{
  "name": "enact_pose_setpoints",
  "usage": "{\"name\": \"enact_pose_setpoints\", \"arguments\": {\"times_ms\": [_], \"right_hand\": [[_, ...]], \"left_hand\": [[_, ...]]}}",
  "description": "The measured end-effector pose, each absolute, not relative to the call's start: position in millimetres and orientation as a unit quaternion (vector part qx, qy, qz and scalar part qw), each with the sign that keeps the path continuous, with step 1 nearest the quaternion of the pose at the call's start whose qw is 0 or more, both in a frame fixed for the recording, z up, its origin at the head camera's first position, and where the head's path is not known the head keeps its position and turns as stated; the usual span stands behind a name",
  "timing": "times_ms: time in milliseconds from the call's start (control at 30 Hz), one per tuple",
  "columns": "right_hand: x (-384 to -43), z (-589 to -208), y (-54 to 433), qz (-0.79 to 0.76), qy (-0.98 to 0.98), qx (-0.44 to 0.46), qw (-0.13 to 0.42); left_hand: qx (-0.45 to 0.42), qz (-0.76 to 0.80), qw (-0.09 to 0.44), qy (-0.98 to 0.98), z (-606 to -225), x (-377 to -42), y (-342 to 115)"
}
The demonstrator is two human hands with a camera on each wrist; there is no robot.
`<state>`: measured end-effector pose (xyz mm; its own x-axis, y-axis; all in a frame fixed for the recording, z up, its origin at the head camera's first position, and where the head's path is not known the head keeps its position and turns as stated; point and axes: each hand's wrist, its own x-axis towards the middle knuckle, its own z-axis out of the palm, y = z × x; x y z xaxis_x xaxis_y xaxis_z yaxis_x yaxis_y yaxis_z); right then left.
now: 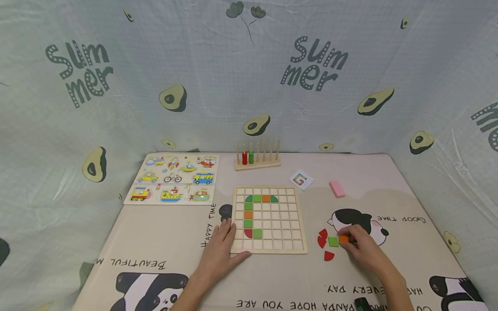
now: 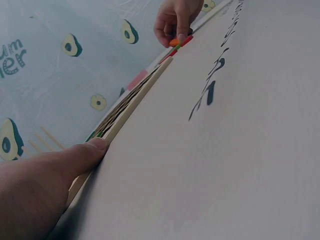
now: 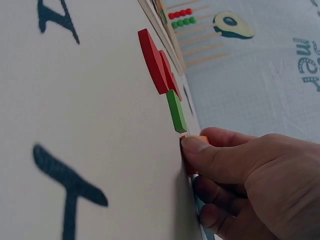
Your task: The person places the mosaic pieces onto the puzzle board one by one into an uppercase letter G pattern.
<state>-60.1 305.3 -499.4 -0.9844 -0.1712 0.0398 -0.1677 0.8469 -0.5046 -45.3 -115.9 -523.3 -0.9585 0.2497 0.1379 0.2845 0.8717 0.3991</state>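
Observation:
My right hand [image 1: 363,246] pinches an orange square tile [image 1: 343,239] between thumb and fingers, low over the cloth right of the board. Beside that tile lie a green square tile [image 1: 333,242] and several red quarter-round tiles [image 1: 328,256]. My left hand [image 1: 219,246] rests at the lower left corner of a wooden grid board [image 1: 280,248], its fingers extended along the left side and its thumb [image 2: 95,150] against the near edge. Green, orange and red tiles fill a C-shaped run of cells [image 1: 248,214] at the board's left and top.
Behind the board are a pattern card [image 1: 301,179], a pink block [image 1: 336,189] and a wooden peg rack [image 1: 257,165] with red and green beads. A vehicle picture puzzle [image 1: 175,179] lies at the back left. A dark object [image 1: 362,303] shows at the front edge.

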Motion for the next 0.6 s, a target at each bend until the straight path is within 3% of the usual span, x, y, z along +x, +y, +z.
{"name": "enact_pose_setpoints", "arguments": {"times_ms": [600], "right_hand": [[-76,-486,287,-0.284,0.956,-0.076,-0.006]], "left_hand": [[-0.139,-0.21,0.046,-0.967,-523,-45,-116]]}}
